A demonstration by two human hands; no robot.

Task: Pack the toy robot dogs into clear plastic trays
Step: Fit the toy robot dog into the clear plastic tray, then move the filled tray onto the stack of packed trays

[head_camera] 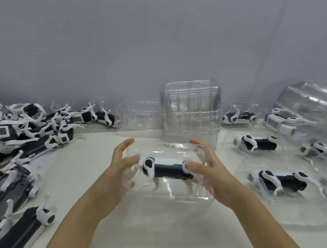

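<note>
A black-and-white toy robot dog (167,167) lies on its side in a clear plastic tray (172,192) at the centre of the table. My left hand (122,162) holds the tray's left end, thumb on top near the dog's front hip and fingers behind the rim. My right hand (211,169) grips the right end, its fingers curled over the tray's far edge and its thumb pressing on the dog's rear hip.
A big heap of loose robot dogs (13,139) fills the left side. A stack of empty clear trays (190,110) stands just behind my hands. Several packed trays with dogs (281,181) lie to the right. A grey wall closes the back.
</note>
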